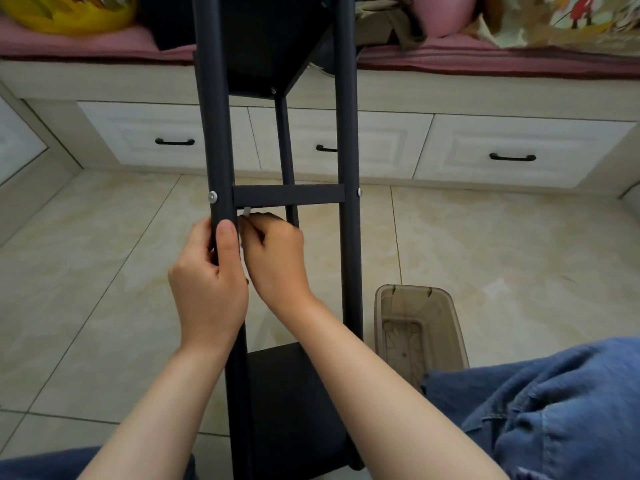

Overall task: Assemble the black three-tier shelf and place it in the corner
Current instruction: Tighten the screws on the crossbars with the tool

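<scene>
Fingers of the left hand wrap the left post of the black shelf, which runs from 6 to 12 o'clock. The right hand pinches a small silver tool under the crossbar. The frame looks stiff, light and smooth-painted, so the posts near the joints seem the best hold.

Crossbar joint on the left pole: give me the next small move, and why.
Likely turn the small silver tool that the right hand pinches under the crossbar, tightening its joint, since the left hand grips that pole steady below the screw head.
</scene>
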Demonstrator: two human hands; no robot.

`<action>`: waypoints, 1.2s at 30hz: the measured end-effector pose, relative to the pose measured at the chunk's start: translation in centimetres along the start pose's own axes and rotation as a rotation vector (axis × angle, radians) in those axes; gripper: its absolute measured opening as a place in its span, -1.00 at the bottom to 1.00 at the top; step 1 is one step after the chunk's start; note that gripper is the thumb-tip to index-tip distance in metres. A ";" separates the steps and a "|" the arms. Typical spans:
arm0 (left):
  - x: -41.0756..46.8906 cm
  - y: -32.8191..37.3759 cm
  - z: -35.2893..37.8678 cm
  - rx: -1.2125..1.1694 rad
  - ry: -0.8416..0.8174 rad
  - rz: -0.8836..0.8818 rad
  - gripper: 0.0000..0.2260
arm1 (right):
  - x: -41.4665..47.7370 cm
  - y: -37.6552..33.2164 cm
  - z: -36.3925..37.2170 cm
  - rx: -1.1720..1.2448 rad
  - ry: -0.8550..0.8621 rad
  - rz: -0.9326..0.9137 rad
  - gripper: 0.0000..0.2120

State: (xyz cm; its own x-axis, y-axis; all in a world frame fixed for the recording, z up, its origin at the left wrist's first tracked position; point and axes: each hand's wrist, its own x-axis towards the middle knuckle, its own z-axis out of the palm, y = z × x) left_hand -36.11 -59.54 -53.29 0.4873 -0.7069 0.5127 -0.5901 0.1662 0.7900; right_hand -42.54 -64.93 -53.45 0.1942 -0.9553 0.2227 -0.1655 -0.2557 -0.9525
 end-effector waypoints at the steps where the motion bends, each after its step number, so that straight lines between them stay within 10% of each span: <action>1: 0.0 0.1 0.0 0.002 0.005 0.004 -0.73 | -0.2 0.1 -0.3 0.001 -0.011 0.013 -0.71; 36: -0.4 0.3 0.2 -0.021 -0.016 0.051 -0.64 | -0.4 0.0 -0.6 -0.039 0.042 -0.016 -0.73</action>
State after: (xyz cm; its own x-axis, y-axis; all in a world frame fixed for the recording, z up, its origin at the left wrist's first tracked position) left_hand -36.64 -59.40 -53.29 0.4466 -0.7076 0.5475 -0.6002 0.2169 0.7699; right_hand -43.22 -64.68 -53.43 0.1562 -0.9564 0.2469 -0.2004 -0.2755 -0.9402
